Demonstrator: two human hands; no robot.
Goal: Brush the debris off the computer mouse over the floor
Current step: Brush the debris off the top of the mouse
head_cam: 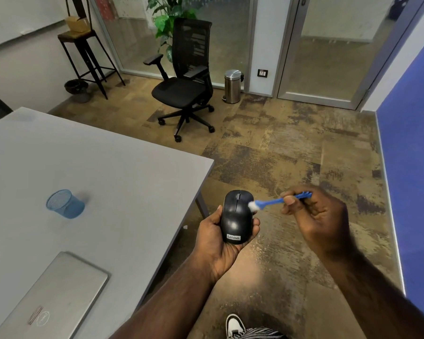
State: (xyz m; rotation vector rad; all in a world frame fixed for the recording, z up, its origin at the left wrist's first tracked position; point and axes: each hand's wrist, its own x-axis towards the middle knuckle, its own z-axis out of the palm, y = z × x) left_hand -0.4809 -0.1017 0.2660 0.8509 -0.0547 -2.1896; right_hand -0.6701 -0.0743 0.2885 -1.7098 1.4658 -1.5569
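A black Lenovo computer mouse [236,216] rests in the palm of my left hand [214,243], held over the brown carpet just right of the table's corner. My right hand [316,216] pinches a small blue brush [274,202] by its handle. The brush's white bristles touch the mouse's right front edge, beside the scroll wheel. Any debris on the mouse is too small to make out.
A grey table [108,172] fills the left, with a blue mesh cup [65,204] and a shut silver laptop [54,299] on it. Farther off stand a black office chair [184,86], a steel bin [233,86] and a tall stool [83,50]. A blue wall [411,167] runs along the right.
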